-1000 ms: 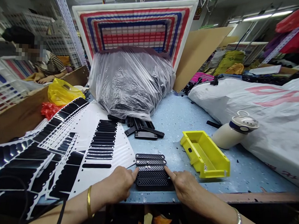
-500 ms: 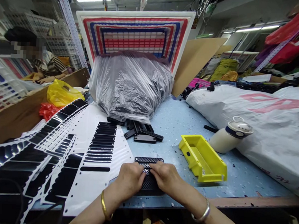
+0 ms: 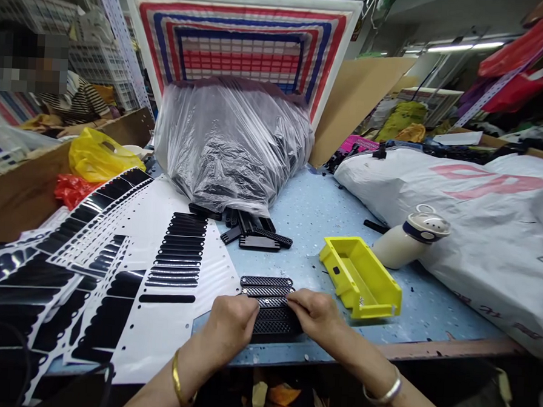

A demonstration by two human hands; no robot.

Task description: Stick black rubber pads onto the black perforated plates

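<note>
A stack of black mesh plastic strips [image 3: 270, 307] lies side by side on the speckled blue table [image 3: 325, 212], partly covered by my hands. My left hand [image 3: 231, 326] presses on their left ends, and my right hand [image 3: 313, 315] holds their right ends, with the lowest strips mostly hidden. The uppermost strip lies uncovered above my fingers. To the left, a white sheet [image 3: 155, 337] with rows of black strips touches my left hand's side. Farther up, a loose heap of black plastic pieces [image 3: 256, 236] sits on the table.
A yellow plastic bin [image 3: 358, 281] lies near my right hand. Behind it stand a white cylindrical appliance [image 3: 408, 241] and a large white sack [image 3: 479, 238]. A bulging clear bag [image 3: 229, 140] of dark parts stands at the back. A striped-sleeved co-worker [image 3: 72, 99] sits at the far left.
My hands have drawn slightly apart from their position over the strips half a second ago. One second ago, only their fingertips touched the stack from either side. The strips now show more at the top.
</note>
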